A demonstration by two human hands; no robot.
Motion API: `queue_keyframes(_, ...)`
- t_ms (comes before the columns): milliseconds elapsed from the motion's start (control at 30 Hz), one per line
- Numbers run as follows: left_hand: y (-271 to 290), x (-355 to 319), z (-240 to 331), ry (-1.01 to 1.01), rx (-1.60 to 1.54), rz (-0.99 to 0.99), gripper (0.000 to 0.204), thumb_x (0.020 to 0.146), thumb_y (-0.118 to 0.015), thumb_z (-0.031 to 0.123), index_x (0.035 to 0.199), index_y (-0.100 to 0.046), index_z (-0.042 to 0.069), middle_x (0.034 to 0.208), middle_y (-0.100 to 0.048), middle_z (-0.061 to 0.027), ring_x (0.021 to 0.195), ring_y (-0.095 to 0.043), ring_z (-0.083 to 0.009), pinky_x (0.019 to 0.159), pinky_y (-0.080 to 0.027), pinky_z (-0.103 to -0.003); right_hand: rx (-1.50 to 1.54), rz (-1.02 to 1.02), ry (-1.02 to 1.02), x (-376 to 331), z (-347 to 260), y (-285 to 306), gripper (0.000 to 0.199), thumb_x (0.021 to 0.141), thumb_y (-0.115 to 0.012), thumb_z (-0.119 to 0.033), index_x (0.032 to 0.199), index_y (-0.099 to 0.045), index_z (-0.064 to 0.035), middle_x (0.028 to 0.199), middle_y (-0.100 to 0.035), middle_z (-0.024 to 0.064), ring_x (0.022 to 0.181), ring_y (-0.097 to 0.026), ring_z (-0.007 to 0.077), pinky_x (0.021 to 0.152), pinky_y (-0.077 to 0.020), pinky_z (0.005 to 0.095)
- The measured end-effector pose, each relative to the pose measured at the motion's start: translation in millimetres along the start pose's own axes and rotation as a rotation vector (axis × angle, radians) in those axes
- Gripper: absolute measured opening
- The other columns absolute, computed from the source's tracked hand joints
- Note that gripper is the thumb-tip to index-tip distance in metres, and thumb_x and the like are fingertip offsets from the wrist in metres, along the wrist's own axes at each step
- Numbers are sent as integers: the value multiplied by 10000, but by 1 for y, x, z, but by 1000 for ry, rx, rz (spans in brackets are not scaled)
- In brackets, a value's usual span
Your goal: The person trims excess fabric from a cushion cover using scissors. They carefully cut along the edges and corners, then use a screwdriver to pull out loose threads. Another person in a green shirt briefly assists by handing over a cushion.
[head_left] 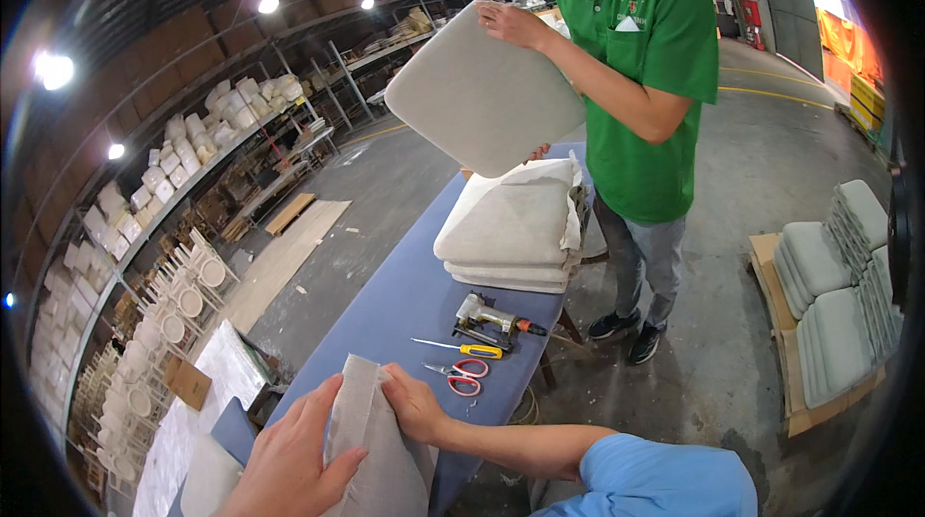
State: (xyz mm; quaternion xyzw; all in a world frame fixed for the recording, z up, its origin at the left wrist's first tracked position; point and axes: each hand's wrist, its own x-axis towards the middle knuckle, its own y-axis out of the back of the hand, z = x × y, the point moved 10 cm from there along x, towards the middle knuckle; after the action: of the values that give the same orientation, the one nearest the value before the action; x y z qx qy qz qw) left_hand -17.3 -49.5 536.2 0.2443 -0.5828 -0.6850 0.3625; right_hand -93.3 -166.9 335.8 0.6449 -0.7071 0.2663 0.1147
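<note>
At the near end of the blue table (405,276), a light grey fabric-covered seat cushion (371,454) is held on edge between my hands. My left hand (294,464) presses along its left side, fingers stretched upward and thumb across the narrow edge. My right hand (416,408) grips the upper right side, fingers bent around the fabric. Just beyond it lie red-handled scissors (464,377), a yellow-handled screwdriver (472,349) and an air staple gun (493,322). A stack of grey cushions (506,228) sits farther up the table.
A person in a green shirt (646,83) stands at the far right of the table, holding up another cushion (487,88). More cushions (833,334) rest on cardboard (795,392) at right. Chair frames (188,300) and loaded shelves (193,160) line the left.
</note>
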Motion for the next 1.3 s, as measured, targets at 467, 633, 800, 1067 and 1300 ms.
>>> queue_keyframes(467, -74, 61, -13, -188, -35, 94, 901, 852, -798, 189, 1617, -343, 48, 1660, -286, -295, 1509, -370, -479, 1178, -402, -503, 26, 21, 78, -7, 8, 12, 503, 1132, -374, -455, 1328, -594, -48, 1177, -653, 161, 1082, -652, 288, 966, -498, 399)
queue_keyframes(633, -79, 57, -5, -217, 24, 67, 836, 858, -800, 232, 1586, -423, 67, 1670, -261, -293, 1487, -387, -507, 1173, -407, -526, -29, -2, 125, -13, 6, 6, 523, 1127, -371, -446, 1383, -568, -35, 1320, -620, 178, 1179, -640, 324, 1016, -489, 421)
queue_keyframes(800, -80, 55, 5, -245, 97, 57, 810, 867, -798, 273, 1573, -452, 84, 1670, -271, -286, 1459, -428, -495, 1162, -420, -527, -353, -27, 248, -15, 12, 9, 562, 1125, -340, -460, 1426, -540, -30, 1342, -634, 219, 1229, -638, 376, 998, -505, 448)
queue_keyframes(1067, -82, 49, -15, -251, 63, 136, 767, 874, -768, 263, 1560, -468, 100, 1650, -345, -277, 1454, -413, -493, 1181, -390, -536, -171, 14, 204, -13, 28, 5, 569, 1127, -327, -460, 1407, -538, -12, 1230, -670, 241, 1132, -664, 423, 953, -520, 474)
queue_keyframes(1300, -75, 46, -16, -247, 37, 176, 757, 871, -763, 246, 1559, -479, 109, 1648, -354, -268, 1445, -429, -488, 1177, -397, -539, -140, 36, 281, -11, 16, 1, 519, 1109, -379, -405, 1398, -541, -6, 1251, -635, 251, 1142, -640, 436, 977, -511, 469)
